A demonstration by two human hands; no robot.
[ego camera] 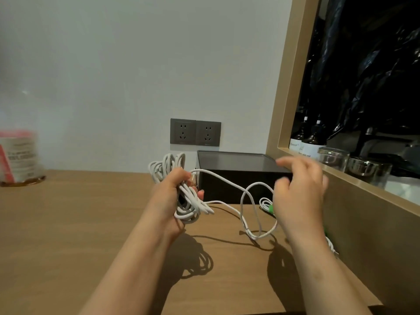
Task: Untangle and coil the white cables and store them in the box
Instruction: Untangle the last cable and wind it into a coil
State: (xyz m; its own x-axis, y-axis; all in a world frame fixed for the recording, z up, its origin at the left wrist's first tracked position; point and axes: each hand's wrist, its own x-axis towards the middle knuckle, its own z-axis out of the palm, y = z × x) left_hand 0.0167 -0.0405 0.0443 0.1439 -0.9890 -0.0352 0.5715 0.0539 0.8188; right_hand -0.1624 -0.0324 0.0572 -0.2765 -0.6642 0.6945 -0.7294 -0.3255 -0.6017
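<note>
My left hand grips a bundle of coiled white cable, held upright above the wooden table; loops stick out above and below the fist. A loose length of the same cable trails right and makes a loop down onto the table. My right hand is blurred in front of the black box, fingers loosely curled; whether it holds the cable I cannot tell. A second small white cable coil with a green tie lies beside the box, partly hidden by my right hand.
The box stands against the wall under two grey wall sockets. A wooden-framed ledge on the right carries dark bottles and glass cups. A blurred white and red container stands at the far left.
</note>
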